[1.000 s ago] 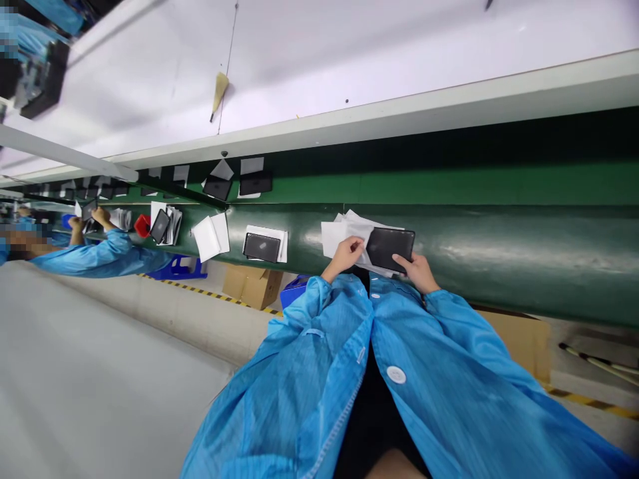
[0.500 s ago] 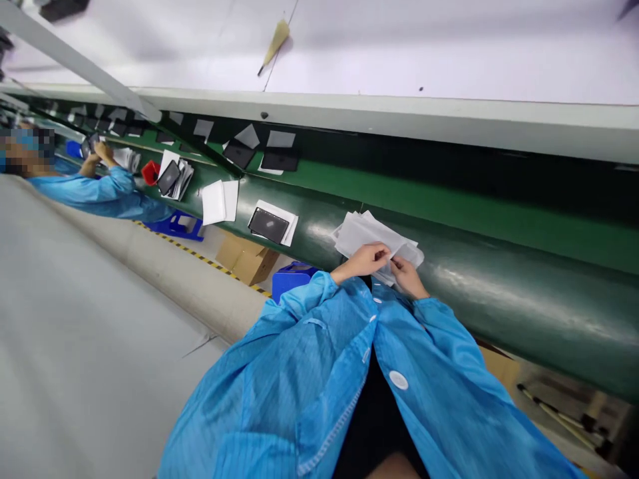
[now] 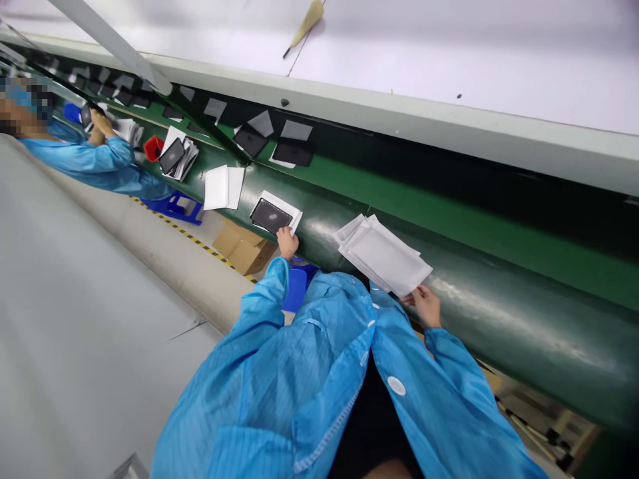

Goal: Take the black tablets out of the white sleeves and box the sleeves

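My left hand (image 3: 288,243) reaches to the lower right corner of a flat black tablet-like panel (image 3: 271,215), its fingers bent onto that corner. White sheets (image 3: 295,219) lie under the panel on the green work surface. In front of me rests a fanned stack of thin white sleeves (image 3: 384,256). My right hand (image 3: 425,306) pinches the near right corner of the top sleeve between thumb and fingers. Part of the right fingertips is hidden under the sleeve.
Along the green bench (image 3: 499,299) to the left lie white sheets (image 3: 216,187), another stack with a black panel (image 3: 172,156) and a red bin (image 3: 153,148). More black panels (image 3: 293,152) line the back strip. A co-worker's blue sleeve (image 3: 94,159) is at far left. A white shelf (image 3: 449,126) overhangs the bench.
My left hand has left the sleeves and moved left to the black panel. My right hand has shifted slightly right and down, and the top sleeve now lies flatter.
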Motion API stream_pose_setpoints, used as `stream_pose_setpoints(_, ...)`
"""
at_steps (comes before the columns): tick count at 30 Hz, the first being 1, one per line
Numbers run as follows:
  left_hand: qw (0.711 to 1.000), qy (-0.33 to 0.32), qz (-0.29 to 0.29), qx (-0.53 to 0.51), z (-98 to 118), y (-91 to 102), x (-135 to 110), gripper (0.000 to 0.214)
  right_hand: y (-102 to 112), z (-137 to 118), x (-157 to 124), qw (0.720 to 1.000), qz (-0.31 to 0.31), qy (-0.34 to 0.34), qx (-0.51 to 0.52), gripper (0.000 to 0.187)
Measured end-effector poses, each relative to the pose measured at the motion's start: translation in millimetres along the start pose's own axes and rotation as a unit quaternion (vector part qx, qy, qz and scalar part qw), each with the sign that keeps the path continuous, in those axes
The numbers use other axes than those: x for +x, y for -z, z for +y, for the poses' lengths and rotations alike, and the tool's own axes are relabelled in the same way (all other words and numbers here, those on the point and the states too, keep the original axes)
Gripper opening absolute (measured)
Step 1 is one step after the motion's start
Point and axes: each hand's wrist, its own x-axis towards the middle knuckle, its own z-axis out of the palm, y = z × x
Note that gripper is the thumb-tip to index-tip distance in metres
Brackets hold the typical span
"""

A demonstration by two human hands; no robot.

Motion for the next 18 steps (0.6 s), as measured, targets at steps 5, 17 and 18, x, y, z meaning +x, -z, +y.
stream_pose_setpoints(5, 0.998, 0.051, 0.005, 0.031, -33.4, 9.5, 16.1, 0.017, 16.7, -3.9, 3.1, 0.993, 0.103, 0.053, 0.002, 0.064)
stream_pose_setpoints(17, 0.994, 0.01, 0.098, -0.041, -33.1, 19.3, 19.0, 0.019, -36.3, -35.8, -0.5, 0.983, 0.076, 0.153, 0.067, 0.048)
stream_pose_setpoints(18, 0.991, 0.009, 0.122, -0.05, -29.7, 20.8, 15.5, 0.017, -43.5, -38.1, -0.5, 0.984, 0.061, 0.157, 0.065, 0.048)
